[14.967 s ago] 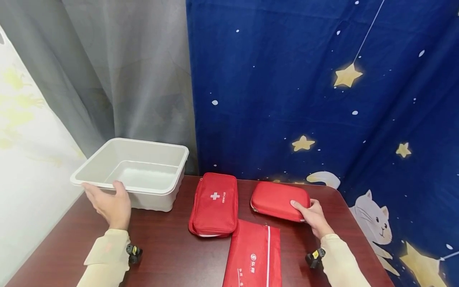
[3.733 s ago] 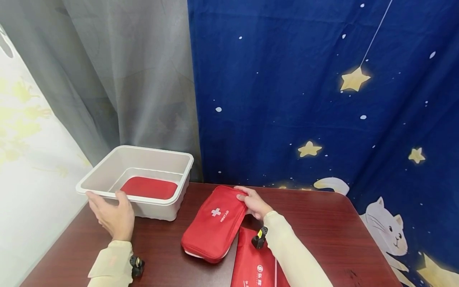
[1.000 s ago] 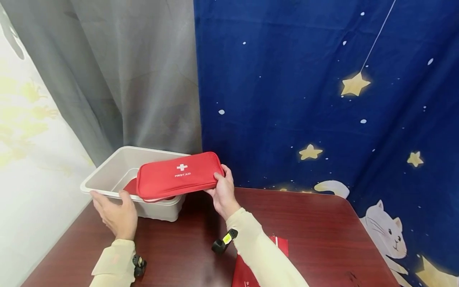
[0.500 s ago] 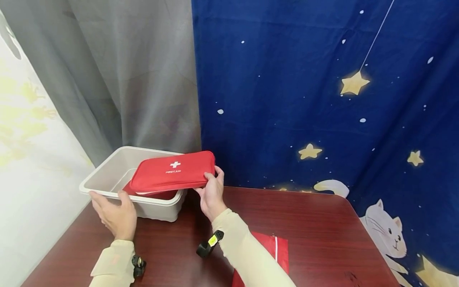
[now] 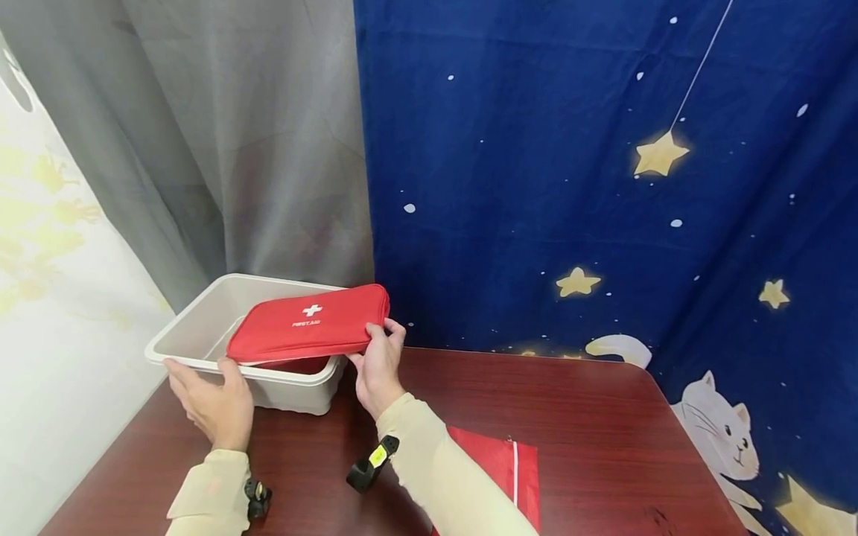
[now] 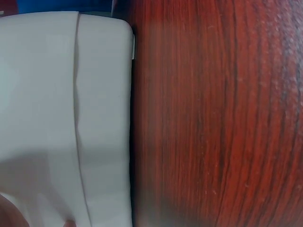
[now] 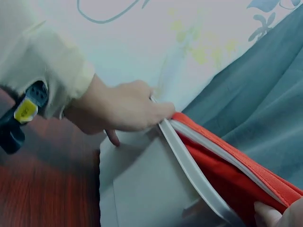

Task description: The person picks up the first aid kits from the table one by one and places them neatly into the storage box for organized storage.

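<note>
My right hand point(image 5: 380, 365) grips the right end of a red first aid bag point(image 5: 308, 327) with a white cross, thumb on top. The bag is held tilted over a light grey plastic bin point(image 5: 295, 397), its left end lower, by the front rim. My left hand point(image 5: 217, 402) holds the bin's front rim near the left corner; the right wrist view shows that left hand point(image 7: 123, 106) at the rim beside the bag. Beneath the bag, part of a red case point(image 5: 311, 365) shows inside the bin. The left wrist view mostly shows the bin's outer wall point(image 6: 38, 85).
A flat red zip pouch point(image 5: 499, 465) lies on the brown wooden table point(image 5: 590, 432), partly hidden under my right forearm. Behind the bin hangs a grey curtain point(image 5: 295, 164), and a blue star-patterned curtain point(image 5: 482, 223) stands behind the table. A pale wall is at the left.
My right hand has lifted the first aid bag from the table and carried it left over the bin, lowering its left end. The red case went into the bin earlier. My left hand stays at the rim.
</note>
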`<state>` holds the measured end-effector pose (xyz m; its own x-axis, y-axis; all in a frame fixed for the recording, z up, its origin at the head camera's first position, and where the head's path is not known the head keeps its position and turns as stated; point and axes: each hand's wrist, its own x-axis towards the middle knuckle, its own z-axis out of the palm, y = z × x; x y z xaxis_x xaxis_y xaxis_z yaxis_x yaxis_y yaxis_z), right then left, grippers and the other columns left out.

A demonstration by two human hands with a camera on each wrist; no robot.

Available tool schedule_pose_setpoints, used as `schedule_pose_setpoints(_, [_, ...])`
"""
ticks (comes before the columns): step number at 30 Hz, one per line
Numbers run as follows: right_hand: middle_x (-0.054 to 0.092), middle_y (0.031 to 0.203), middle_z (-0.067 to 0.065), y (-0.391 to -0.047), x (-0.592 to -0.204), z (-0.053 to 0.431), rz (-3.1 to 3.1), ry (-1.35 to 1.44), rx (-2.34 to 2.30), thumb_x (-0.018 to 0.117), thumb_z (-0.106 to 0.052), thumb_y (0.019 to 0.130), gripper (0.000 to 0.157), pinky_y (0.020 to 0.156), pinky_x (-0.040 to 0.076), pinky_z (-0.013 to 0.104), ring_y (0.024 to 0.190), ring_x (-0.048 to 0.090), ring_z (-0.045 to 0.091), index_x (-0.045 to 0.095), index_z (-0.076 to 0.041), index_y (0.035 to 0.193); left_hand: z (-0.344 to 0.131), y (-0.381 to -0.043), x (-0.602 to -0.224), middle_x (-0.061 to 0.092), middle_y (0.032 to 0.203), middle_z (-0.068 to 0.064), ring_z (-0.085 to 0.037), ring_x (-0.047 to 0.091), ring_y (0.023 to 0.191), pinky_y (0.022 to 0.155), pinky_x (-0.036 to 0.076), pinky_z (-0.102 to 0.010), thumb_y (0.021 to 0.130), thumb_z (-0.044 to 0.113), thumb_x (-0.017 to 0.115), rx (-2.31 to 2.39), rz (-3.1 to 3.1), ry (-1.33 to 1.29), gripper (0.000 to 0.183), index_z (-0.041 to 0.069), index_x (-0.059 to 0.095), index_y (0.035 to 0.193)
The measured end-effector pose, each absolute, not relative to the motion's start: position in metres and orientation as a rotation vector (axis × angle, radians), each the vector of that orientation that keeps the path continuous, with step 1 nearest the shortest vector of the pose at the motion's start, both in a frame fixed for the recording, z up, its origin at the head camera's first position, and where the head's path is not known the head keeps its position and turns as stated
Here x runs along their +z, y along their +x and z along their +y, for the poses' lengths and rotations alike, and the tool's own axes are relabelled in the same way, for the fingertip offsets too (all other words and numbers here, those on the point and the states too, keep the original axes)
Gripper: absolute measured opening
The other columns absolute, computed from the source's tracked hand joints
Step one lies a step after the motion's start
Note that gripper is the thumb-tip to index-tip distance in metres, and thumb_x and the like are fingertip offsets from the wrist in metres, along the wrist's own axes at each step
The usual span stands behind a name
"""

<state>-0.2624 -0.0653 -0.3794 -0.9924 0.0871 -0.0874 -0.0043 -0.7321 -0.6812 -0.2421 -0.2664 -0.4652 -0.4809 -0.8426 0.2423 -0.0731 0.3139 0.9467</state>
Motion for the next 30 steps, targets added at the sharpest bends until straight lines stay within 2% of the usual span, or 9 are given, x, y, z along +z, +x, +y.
schedule_pose_setpoints(13, [0.042,0.125,0.018,-0.261,-0.383,-0.079,-1.155,-0.157,2.873,0.046,-0.004,0.089,0.028,0.086,0.046,0.050,0.108,0.054,0.030,0.032,-0.007,0.113,-0.266,-0.241,-0.464,0.011,0.152,0.008,-0.011,0.013,0.138,0.112,0.012,-0.031,0.085,0.038,0.045,-1.239,-1.801,0.819,0.077,0.026,0.001,0.148])
schedule_pose_setpoints(20, [0.046,0.116,0.016,-0.259,-0.382,-0.085,-1.283,-0.149,2.811,0.052,-0.005,0.089,0.023,0.084,0.048,0.049,0.105,0.055,0.029,0.039,-0.006,0.109,-0.265,-0.240,-0.463,0.011,0.152,0.008,-0.011,0.014,0.138,0.112,0.012,-0.031,0.085,0.039,0.045,-1.239,-1.799,0.818,0.077,0.026,0.001,0.148])
schedule_pose_setpoints(24, [0.049,0.104,0.016,-0.257,-0.382,-0.088,-1.410,-0.154,2.756,0.055,-0.002,0.087,0.022,0.082,0.049,0.047,0.097,0.059,0.027,0.045,-0.002,0.106,-0.265,-0.240,-0.463,0.011,0.152,0.008,-0.011,0.013,0.138,0.113,0.012,-0.032,0.085,0.039,0.045,-1.241,-1.806,0.819,0.077,0.026,0.001,0.148])
schedule_pose_setpoints(30, [0.052,0.087,0.009,-0.255,-0.383,-0.088,-1.553,-0.149,2.699,0.058,0.003,0.080,0.025,0.079,0.052,0.036,0.076,0.058,0.020,0.059,0.004,0.105,-0.265,-0.240,-0.462,0.010,0.152,0.008,-0.011,0.012,0.138,0.113,0.012,-0.034,0.086,0.037,0.046,-1.250,-1.809,0.817,0.078,0.026,0.000,0.148])
